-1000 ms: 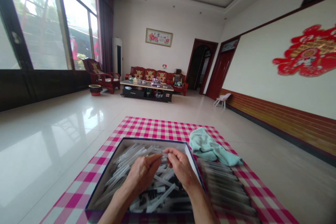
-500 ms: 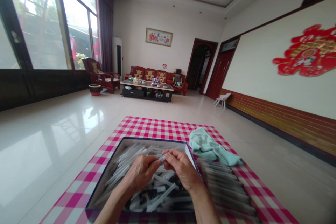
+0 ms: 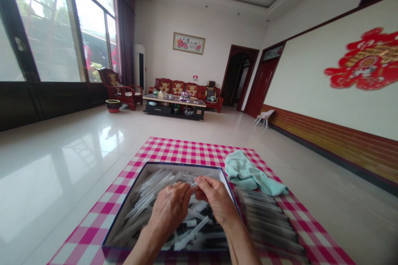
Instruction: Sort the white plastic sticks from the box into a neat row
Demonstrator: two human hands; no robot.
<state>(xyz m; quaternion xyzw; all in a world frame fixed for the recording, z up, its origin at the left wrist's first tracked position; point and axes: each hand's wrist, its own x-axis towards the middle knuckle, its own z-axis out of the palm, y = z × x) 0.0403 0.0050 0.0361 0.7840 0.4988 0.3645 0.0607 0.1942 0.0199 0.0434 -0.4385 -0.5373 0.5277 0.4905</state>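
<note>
My left hand [image 3: 171,207] and my right hand [image 3: 215,199] meet over a dark-rimmed open box [image 3: 121,211] full of several clear plastic tubes [image 3: 149,196]. Between the fingertips of both hands sits one small clear tube piece [image 3: 194,184], pinched from the two sides. The box rests on a red-and-white checked cloth [image 3: 186,151]. To the right of the box lies a row of several dark, blurred tubes [image 3: 267,227] laid side by side.
A crumpled teal cloth [image 3: 248,174] lies on the checked cloth at the box's far right corner. Glossy floor tiles surround the cloth. Far back stand a low coffee table [image 3: 174,107], red sofas [image 3: 183,89] and a small white stool [image 3: 263,116].
Both hands have drawn slightly closer together over the box, still pinching the small tube piece. The view shifted a little.
</note>
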